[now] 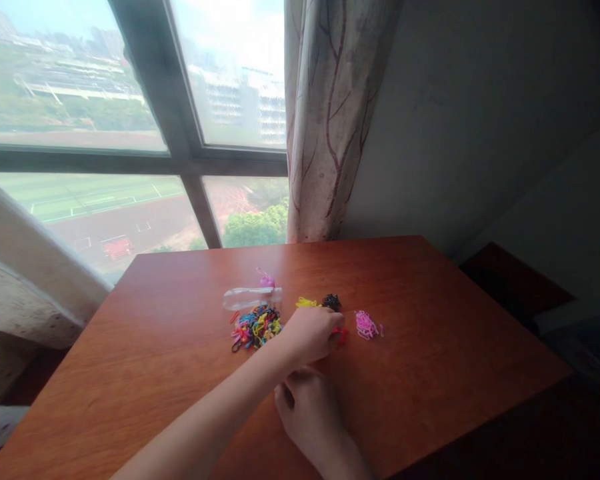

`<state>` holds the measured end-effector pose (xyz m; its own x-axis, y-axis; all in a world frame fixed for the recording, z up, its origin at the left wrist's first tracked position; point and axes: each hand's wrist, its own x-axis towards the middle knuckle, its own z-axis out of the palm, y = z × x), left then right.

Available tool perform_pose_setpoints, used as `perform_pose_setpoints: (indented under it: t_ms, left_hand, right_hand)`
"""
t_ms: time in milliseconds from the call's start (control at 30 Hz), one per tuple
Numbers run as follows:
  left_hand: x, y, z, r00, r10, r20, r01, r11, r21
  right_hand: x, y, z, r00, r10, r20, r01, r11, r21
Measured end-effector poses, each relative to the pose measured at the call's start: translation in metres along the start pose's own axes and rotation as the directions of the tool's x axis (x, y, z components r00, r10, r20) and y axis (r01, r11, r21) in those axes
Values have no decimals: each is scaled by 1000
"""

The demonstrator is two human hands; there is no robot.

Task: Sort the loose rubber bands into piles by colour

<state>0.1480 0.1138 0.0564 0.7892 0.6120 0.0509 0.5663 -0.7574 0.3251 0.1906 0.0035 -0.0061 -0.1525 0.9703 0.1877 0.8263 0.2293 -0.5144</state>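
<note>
My left hand point(316, 333) reaches across to the right, fingers bent down at a small pile of red bands point(341, 333). Its fingertips are mostly hidden, so what they pinch does not show. Below it, my right hand point(310, 407) is curled on the tabletop, its inside hidden. Left of my left hand lies a heap of mixed coloured small elastic bands point(255, 327), partly covered by the wrist. Yellow bands point(307, 303) and black bands point(331, 303) lie just beyond the hand. Pink bands point(366, 325) form another pile to the right.
A clear plastic container point(250, 298) lies on its side behind the mixed heap, with a pink piece point(266, 279) beside it. The brown wooden table point(455, 353) stands against a window point(180, 160) with a patterned curtain point(330, 120). A wall rises at the right.
</note>
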Motion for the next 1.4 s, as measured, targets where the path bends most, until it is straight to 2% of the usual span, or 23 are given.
perform_pose_setpoints:
  t_ms: [200,367,533,733,967,1200,1400]
  left_hand:
    - [9,1,6,999,-8,46,7,1000,29]
    - [-1,-5,4,998,-53,15,53,998,27]
    - [-29,-19,-7,989,-140,-56,140,990,-1]
    - [-86,-44,-18,954,-269,-129,267,963,-33]
    - [-142,-66,-6,886,-417,-203,403,909,-110]
    - [-155,-62,9,874,-471,-120,460,881,-110]
    - [-153,-58,14,874,-468,-129,451,881,-140]
  right_hand:
    - [-1,2,4,1000,7,-17,-7,1000,-10]
    - [-1,1,2,1000,7,-20,-6,1000,17]
    - [-1,1,1,999,1,-33,0,999,45]
    - [-3,0,0,999,-12,-53,17,995,102]
    - [-3,-1,-1,999,-15,-49,21,994,112]
    - [-3,-1,0,999,-11,-50,16,994,104]
    - [-3,-1,1,998,-16,-61,22,994,110]
